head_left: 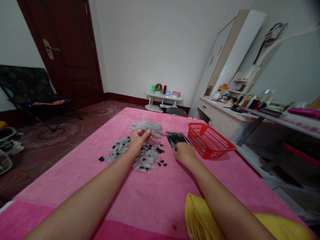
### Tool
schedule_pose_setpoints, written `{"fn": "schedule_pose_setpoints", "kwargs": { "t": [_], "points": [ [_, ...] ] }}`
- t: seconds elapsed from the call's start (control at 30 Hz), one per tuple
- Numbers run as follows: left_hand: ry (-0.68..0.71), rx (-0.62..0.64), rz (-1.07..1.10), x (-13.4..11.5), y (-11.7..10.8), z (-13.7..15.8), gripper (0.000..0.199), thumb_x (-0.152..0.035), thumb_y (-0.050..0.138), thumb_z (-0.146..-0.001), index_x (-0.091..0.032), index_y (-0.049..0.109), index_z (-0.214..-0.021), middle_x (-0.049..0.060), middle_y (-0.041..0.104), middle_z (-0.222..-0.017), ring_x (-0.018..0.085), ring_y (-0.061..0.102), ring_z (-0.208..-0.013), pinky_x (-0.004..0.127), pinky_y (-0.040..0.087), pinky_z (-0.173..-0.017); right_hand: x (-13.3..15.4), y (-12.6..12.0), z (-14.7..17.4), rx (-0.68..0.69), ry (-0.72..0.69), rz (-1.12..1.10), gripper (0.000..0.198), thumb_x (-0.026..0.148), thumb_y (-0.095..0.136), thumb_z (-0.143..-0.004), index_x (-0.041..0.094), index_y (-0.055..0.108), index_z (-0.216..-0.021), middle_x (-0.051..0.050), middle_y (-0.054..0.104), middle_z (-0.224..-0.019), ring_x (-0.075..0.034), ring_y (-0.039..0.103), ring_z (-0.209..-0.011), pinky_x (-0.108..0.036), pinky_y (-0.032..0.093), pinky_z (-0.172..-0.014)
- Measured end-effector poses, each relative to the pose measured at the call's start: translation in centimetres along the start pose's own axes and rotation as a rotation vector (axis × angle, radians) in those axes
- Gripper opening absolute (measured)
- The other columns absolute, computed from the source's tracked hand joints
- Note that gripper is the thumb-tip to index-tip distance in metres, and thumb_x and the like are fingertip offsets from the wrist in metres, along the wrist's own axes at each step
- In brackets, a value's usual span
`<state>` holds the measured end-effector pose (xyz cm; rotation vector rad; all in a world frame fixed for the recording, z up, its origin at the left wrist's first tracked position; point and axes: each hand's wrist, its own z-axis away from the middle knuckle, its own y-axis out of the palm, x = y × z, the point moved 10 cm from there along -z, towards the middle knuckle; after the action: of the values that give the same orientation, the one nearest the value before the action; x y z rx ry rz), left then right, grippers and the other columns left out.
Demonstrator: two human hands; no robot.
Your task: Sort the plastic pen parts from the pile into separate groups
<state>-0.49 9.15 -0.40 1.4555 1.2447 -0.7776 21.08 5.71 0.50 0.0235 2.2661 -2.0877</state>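
My left hand [138, 140] reaches over a heap of long translucent grey tubes [147, 125], thumb and fingers drawn together at the heap's near side. Whatever they grip blends in with the tubes. Below and around that wrist lies a loose pile of short clear caps [146, 160], mixed with small black pieces [160, 151]. To the right, my right hand [185, 152] is closed at the near end of a bundle of thin black sticks [177, 136]. Its fingers are curled and mostly hidden from above, so what is in them cannot be seen.
A red plastic basket [210, 141] stands right of the black sticks. Yellow cloth [200, 216] lies under my right forearm. A pink cover [115, 133] spreads over the table. Beyond are a low white stand [162, 97], a cluttered dresser [222, 111] and a folding chair [37, 90].
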Motion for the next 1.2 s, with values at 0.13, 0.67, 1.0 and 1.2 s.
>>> {"fn": "schedule_pose_setpoints", "kwargs": {
  "t": [0.13, 0.67, 1.0, 1.2],
  "points": [
    [0.002, -0.018, 0.015, 0.1, -0.2, -0.2, 0.047, -0.049, 0.075, -0.059, -0.011, 0.063, -0.083, 0.001, 0.064, -0.068, 0.013, 0.061, -0.059, 0.023, 0.048, -0.055, -1.0, -0.9, -0.1, 0.029, 0.022, -0.004, 0.021, 0.02, 0.057, -0.072, 0.014, 0.071, -0.086, -0.018, 0.07, -0.094, -0.031, 0.066, -0.09, -0.035, 0.049, -0.07],
    [0.007, -0.043, 0.067, 0.1, -0.5, -0.1, 0.044, -0.047, 0.076, -0.059, -0.012, 0.063, -0.081, 0.001, 0.063, -0.068, 0.012, 0.061, -0.056, 0.021, 0.047, -0.051, 1.0, -0.1, 0.6, 0.108, -0.06, 0.049, 0.027, 0.014, 0.054, -0.073, 0.01, 0.07, -0.094, -0.02, 0.068, -0.099, -0.031, 0.065, -0.092, -0.034, 0.047, -0.072],
    [-0.044, -0.149, 0.293, 0.6, -1.8, -0.6, 0.036, -0.041, 0.077, -0.06, -0.014, 0.059, -0.075, -0.003, 0.061, -0.065, 0.01, 0.06, -0.057, 0.021, 0.048, -0.054, -2.0, -4.5, -0.9, -0.018, -0.201, -0.345, 0.012, 0.012, 0.053, -0.071, 0.015, 0.064, -0.076, -0.006, 0.066, -0.074, -0.015, 0.058, -0.067, -0.023, 0.035, -0.058],
    [-0.088, -0.227, 0.441, 1.3, -2.9, -0.9, 0.034, -0.033, 0.079, -0.058, -0.014, 0.059, -0.078, -0.003, 0.062, -0.067, 0.008, 0.06, -0.055, 0.019, 0.048, -0.053, -3.4, -5.4, -1.3, -0.082, -0.216, -0.5, 0.008, 0.011, 0.054, -0.072, 0.016, 0.058, -0.069, -0.001, 0.061, -0.062, -0.013, 0.054, -0.059, -0.021, 0.032, -0.053]
  ]
}}
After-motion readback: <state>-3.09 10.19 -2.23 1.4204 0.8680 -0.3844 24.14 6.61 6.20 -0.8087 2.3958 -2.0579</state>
